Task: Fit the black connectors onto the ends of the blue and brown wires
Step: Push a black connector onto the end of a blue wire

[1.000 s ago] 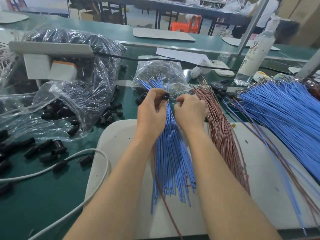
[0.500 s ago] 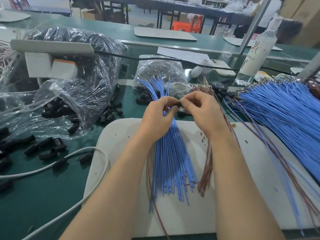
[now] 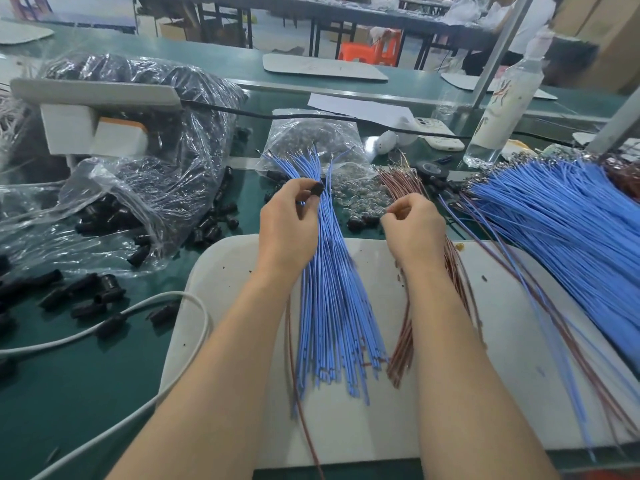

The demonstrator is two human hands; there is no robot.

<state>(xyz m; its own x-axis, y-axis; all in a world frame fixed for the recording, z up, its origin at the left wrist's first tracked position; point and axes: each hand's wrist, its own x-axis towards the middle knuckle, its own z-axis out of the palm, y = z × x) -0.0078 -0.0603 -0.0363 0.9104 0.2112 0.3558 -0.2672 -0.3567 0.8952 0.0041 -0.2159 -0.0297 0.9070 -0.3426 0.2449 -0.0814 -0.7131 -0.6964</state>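
My left hand (image 3: pixel 289 223) pinches a small black connector (image 3: pixel 317 189) between thumb and fingertips, just above the fanned bundle of blue wires (image 3: pixel 332 306). One thin brown wire trails down from under that wrist. My right hand (image 3: pixel 414 225) is a little to the right, with its fingers curled. Its thumb and forefinger pinch at a wire of the brown wire bundle (image 3: pixel 401 344), which lies under that wrist. Both bundles lie on a white board (image 3: pixel 225 306).
Loose black connectors (image 3: pixel 86 296) lie on the green table at left, beside a clear bag (image 3: pixel 145 181) of more. A big pile of blue wires (image 3: pixel 561 237) covers the right side. A white cable (image 3: pixel 114 327) curves at front left. A bottle (image 3: pixel 502 109) stands at back right.
Half a second ago my hands met at the connector above the blue wires. Now they have parted: the left keeps the connector and the right has moved to the brown bundle.
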